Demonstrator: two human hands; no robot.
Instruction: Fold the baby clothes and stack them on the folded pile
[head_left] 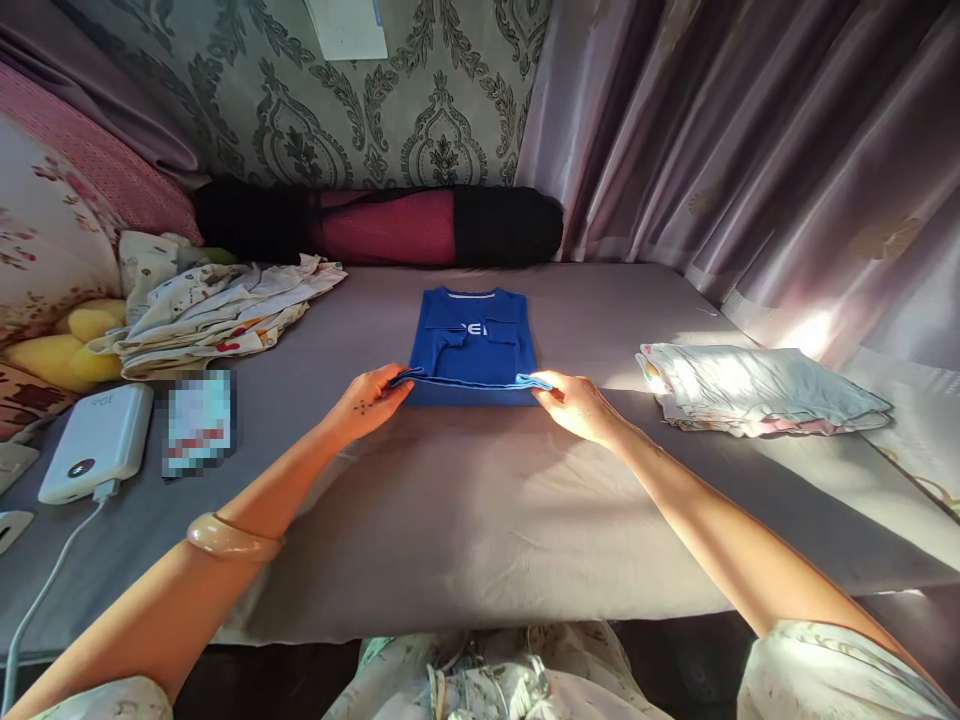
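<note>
A blue shirt point(480, 350) lies on the grey sheet, its sides and sleeves folded inward, with the collar at the far end and part of a white print showing. My left hand point(373, 398) pinches the near left corner of its hem. The near right corner is pinched in my right hand point(576, 402). Between the two hands the hem edge is stretched taut and slightly raised, with a strip of blue cloth showing beneath it.
Crumpled patterned cloth point(225, 305) and a yellow plush point(64, 345) lie at the left, near a white power bank point(97, 445) with a cable. A folded pale cloth point(765, 390) sits right. Behind is a black and red bolster point(382, 225).
</note>
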